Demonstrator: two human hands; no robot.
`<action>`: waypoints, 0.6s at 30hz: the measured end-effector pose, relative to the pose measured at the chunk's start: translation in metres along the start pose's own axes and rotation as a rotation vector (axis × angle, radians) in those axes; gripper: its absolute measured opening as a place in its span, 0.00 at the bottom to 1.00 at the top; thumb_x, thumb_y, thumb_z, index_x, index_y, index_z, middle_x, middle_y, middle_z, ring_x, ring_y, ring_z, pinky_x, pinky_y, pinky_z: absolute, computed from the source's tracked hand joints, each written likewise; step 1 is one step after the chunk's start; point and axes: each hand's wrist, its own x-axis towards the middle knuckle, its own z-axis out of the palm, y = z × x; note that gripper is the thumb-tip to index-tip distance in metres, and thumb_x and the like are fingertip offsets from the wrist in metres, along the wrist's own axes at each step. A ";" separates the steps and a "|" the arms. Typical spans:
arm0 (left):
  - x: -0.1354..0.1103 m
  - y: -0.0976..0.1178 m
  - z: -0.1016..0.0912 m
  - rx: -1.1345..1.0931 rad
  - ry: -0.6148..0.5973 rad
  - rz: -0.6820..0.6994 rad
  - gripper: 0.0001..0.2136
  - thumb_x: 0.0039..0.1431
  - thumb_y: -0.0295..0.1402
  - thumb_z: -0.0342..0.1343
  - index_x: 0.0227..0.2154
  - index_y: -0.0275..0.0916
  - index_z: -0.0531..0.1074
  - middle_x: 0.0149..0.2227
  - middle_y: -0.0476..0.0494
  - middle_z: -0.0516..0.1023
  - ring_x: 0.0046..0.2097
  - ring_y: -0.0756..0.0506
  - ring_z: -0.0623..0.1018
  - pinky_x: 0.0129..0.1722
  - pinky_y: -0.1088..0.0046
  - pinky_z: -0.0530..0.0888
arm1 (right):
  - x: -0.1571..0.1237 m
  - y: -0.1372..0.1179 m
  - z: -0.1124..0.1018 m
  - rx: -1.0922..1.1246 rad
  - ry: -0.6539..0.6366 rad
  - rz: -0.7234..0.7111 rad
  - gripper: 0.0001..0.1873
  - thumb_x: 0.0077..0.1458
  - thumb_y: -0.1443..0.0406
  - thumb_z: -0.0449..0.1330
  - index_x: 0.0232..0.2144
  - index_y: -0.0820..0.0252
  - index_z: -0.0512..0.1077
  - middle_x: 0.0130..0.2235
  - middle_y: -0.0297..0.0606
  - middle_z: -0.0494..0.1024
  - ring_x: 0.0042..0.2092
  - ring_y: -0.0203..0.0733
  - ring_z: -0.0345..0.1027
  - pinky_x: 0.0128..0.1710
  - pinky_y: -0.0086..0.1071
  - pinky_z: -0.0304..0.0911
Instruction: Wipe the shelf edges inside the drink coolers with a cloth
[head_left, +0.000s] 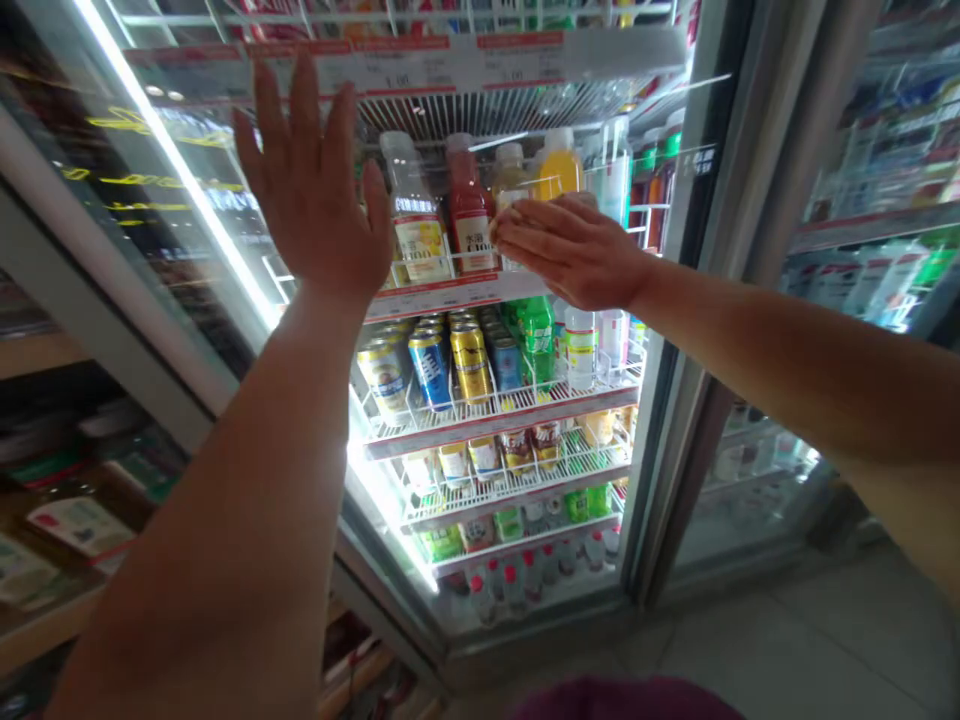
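L hand [319, 185] is held flat and spread w/ nothing gripped, against the open glass door [157, 230]. R hand [570, 250] is laid flat, fingers unclenched, on bottles at the shelf front, just beside the red bottle [469, 210]. Cans [431, 365] are racked below.

Two bare hands: left hand [311, 190] at 11 o'clock, right hand [570, 250] at 1 o'clock. One open glass-door fridge [675, 300]. Five lit white wire shelves [495, 410]. Front-row gold and blue drink cans [431, 365], 6 o'clock of the hands: four.

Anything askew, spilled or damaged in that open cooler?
Nothing stands out. Bottles stand upright by the right hand; cans below sit in tidy rows. The left hand is raised, open, holding nothing.
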 end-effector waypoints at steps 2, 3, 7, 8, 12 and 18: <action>0.000 0.003 -0.001 -0.037 0.006 -0.029 0.29 0.78 0.35 0.49 0.78 0.36 0.61 0.81 0.52 0.50 0.82 0.45 0.42 0.80 0.59 0.35 | 0.007 -0.002 0.000 0.000 0.018 0.017 0.29 0.75 0.53 0.46 0.73 0.38 0.68 0.72 0.24 0.72 0.76 0.49 0.61 0.77 0.53 0.56; 0.001 0.004 -0.001 -0.069 0.014 -0.045 0.29 0.77 0.34 0.50 0.77 0.37 0.62 0.80 0.54 0.51 0.81 0.46 0.42 0.80 0.60 0.34 | 0.012 -0.004 0.002 -0.023 0.074 0.071 0.30 0.75 0.54 0.45 0.74 0.39 0.67 0.73 0.26 0.71 0.77 0.50 0.60 0.77 0.56 0.56; 0.002 0.007 0.000 -0.195 0.036 -0.106 0.32 0.69 0.31 0.59 0.75 0.42 0.67 0.79 0.60 0.54 0.81 0.48 0.44 0.80 0.63 0.33 | 0.043 -0.020 0.014 -0.138 0.311 0.334 0.32 0.75 0.60 0.41 0.74 0.49 0.67 0.75 0.38 0.69 0.78 0.53 0.56 0.79 0.56 0.50; 0.002 0.007 0.000 -0.202 0.038 -0.115 0.33 0.68 0.30 0.60 0.75 0.42 0.67 0.79 0.59 0.54 0.81 0.48 0.45 0.80 0.63 0.33 | 0.052 -0.027 0.017 -0.141 0.253 0.297 0.33 0.74 0.61 0.40 0.74 0.52 0.67 0.76 0.39 0.67 0.79 0.54 0.53 0.80 0.56 0.49; 0.002 0.000 0.002 -0.187 0.062 -0.091 0.30 0.70 0.34 0.58 0.74 0.42 0.69 0.78 0.56 0.57 0.81 0.46 0.47 0.81 0.60 0.36 | 0.075 -0.048 0.019 -0.016 -0.124 -0.057 0.29 0.76 0.59 0.42 0.73 0.45 0.67 0.73 0.32 0.72 0.77 0.51 0.57 0.79 0.54 0.52; -0.024 -0.020 -0.005 -0.133 0.139 0.007 0.28 0.72 0.37 0.52 0.72 0.42 0.71 0.76 0.47 0.64 0.79 0.38 0.56 0.79 0.46 0.49 | 0.076 -0.044 0.023 -0.076 0.233 0.263 0.32 0.72 0.63 0.46 0.74 0.42 0.65 0.73 0.33 0.70 0.78 0.57 0.54 0.76 0.64 0.52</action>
